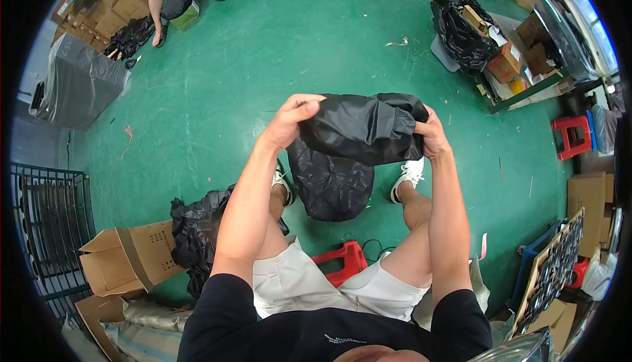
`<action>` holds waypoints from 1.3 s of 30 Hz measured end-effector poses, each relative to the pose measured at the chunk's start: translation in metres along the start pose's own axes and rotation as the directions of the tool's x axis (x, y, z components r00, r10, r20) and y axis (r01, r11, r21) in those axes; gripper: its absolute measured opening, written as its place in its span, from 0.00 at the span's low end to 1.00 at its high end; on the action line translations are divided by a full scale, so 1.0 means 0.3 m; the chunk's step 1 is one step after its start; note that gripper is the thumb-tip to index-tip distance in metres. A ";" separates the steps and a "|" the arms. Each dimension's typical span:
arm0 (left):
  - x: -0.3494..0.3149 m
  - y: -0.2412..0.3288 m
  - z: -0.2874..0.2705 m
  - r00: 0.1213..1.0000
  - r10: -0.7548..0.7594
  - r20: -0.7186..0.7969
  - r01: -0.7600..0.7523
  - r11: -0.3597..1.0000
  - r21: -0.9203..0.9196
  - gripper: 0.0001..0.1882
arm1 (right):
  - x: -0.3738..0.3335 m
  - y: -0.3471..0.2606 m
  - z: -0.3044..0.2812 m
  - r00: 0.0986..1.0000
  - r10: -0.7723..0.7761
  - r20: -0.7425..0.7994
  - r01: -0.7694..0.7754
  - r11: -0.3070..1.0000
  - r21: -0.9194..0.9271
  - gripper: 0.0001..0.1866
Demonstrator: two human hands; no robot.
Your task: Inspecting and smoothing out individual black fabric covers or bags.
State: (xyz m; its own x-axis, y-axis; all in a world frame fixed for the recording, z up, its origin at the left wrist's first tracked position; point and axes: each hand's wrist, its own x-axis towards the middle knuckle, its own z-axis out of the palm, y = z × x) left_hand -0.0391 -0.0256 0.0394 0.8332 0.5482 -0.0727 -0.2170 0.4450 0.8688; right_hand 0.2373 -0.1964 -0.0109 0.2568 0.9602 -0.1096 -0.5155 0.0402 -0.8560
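My left hand (288,125) grips the left end of a shiny black fabric cover (355,128), its thumb on top and the other fingers out of sight behind. At the other end my right hand (434,135) is closed on the cloth, with a finger or thumb pressed in by a gathered fold. The cover is stretched crosswise between both hands, above the floor in front of my knees. Beneath it, between my feet, rests a rounded black bundle (332,187) with a creased surface, partly hidden by the cover.
A red stool (343,263) is between my legs. To my left lie a black plastic bag (204,223), an open carton (131,256) and a dark metal rack (49,223). A board of dark pieces (553,270) leans at right. Another person's legs (158,3) show far left.
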 end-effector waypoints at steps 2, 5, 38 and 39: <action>0.011 -0.004 -0.017 0.997 -0.045 0.069 0.034 0.988 0.148 0.11 | 0.001 -0.005 0.015 1.000 -0.015 -0.012 0.015 0.998 -0.058 0.23; 0.031 -0.020 -0.055 0.998 -0.020 0.059 -0.002 0.938 0.348 0.09 | -0.006 -0.022 0.033 1.000 0.000 -0.017 -0.002 0.995 -0.097 0.22; 0.117 -0.220 -0.368 0.954 0.291 -0.070 -0.271 0.742 -0.614 0.14 | -0.091 0.278 0.506 0.471 -0.521 0.712 0.721 -0.237 -0.651 0.07; 0.116 -0.227 -0.377 0.954 0.291 -0.069 -0.270 0.742 -0.614 0.14 | -0.096 0.293 0.505 0.471 -0.522 0.712 0.720 -0.239 -0.651 0.07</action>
State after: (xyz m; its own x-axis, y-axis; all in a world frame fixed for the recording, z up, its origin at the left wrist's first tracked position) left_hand -0.0529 0.0434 -0.0778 0.6969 0.7013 0.1499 -0.6985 0.6164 0.3636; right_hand 0.0607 -0.1786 -0.0064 -0.1919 0.6277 0.7544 0.8406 0.5019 -0.2038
